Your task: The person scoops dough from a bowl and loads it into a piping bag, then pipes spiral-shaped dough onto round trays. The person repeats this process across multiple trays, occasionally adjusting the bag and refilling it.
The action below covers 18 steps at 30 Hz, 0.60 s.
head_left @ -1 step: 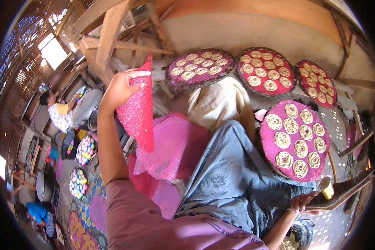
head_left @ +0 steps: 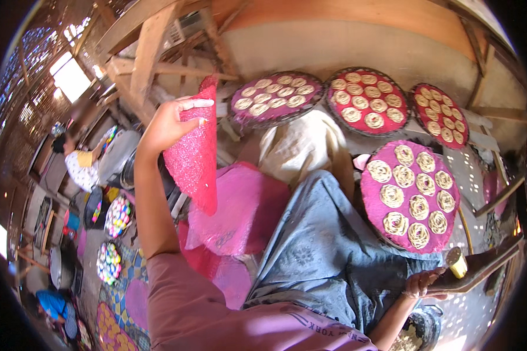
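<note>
At far left, well below us, we see a person in a white patterned top (head_left: 79,167) near small round trays of multicoloured sweets (head_left: 118,215). Moving right, our left hand (head_left: 168,124) is raised with fingers and thumb pinched closed on the upper edge of a bright pink, glittery mesh sheet (head_left: 193,155); the sheet hangs down from that grip in a loose, tapering fold, coarse and sparkling, above a pile of paler pink mesh sheets (head_left: 243,210) on our lap. Our legs are covered by a grey-blue patterned cloth (head_left: 322,251). Beyond it lie three round woven trays lined in pink and red, each filled with pale coiled noodle rounds (head_left: 275,96), and nearer, at right, a larger pink-lined round tray of coiled rounds (head_left: 410,196). At lower right, our right hand (head_left: 418,285) curls its fingers around the end of a dark wooden tool (head_left: 480,266) with a small yellow cylinder (head_left: 457,263) at it. Compared with the earlier frame, nothing has visibly moved: both hands and the sheet sit where they were.
</note>
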Each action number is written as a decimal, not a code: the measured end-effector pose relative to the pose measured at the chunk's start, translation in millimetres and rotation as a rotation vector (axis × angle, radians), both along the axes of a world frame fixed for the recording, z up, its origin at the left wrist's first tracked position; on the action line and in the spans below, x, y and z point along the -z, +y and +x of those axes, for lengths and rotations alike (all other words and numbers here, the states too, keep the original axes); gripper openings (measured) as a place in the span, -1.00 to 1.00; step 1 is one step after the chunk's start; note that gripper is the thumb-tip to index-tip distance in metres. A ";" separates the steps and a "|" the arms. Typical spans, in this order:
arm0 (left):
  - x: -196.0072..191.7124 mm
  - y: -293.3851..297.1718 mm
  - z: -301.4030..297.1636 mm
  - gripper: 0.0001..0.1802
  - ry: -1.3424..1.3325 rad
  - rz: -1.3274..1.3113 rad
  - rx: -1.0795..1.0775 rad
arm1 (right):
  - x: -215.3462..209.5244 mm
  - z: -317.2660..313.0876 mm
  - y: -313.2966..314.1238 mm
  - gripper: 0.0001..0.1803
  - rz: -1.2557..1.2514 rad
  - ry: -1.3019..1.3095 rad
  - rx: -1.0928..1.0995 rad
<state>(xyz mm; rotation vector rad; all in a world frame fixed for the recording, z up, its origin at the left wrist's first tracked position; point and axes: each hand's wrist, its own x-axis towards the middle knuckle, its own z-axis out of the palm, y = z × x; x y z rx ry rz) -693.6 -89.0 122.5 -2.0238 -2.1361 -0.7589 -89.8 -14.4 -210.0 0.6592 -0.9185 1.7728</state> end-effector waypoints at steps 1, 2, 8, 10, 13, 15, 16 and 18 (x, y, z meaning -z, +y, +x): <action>-6.0 10.8 10.8 -0.55 -0.097 -0.006 0.144 | -0.4 0.8 -0.8 -0.07 0.032 0.014 -0.003; -15.5 25.0 21.2 -0.52 -0.016 -0.034 0.092 | -0.7 0.0 -1.2 -0.06 0.056 0.010 0.014; -48.9 116.8 112.3 -0.43 0.055 0.079 0.386 | -0.7 -2.3 -3.6 0.10 0.088 0.096 -0.022; -55.9 152.0 153.9 -0.37 0.075 0.136 0.551 | -1.1 -1.8 -4.1 0.12 0.089 0.126 -0.036; -66.6 196.7 218.8 -0.38 0.101 0.182 0.660 | -2.7 0.2 -5.8 0.11 0.091 0.128 -0.011; -63.5 217.6 262.9 -0.39 -0.239 0.116 0.768 | -3.9 1.0 -7.1 0.10 0.081 0.123 -0.001; -62.0 223.4 278.5 -0.39 -0.410 0.075 0.814 | -4.1 1.2 -8.0 0.10 0.075 0.146 -0.011; -56.5 229.9 297.9 -0.41 -0.534 0.193 0.890 | -4.0 2.0 -10.4 0.09 0.086 0.153 -0.011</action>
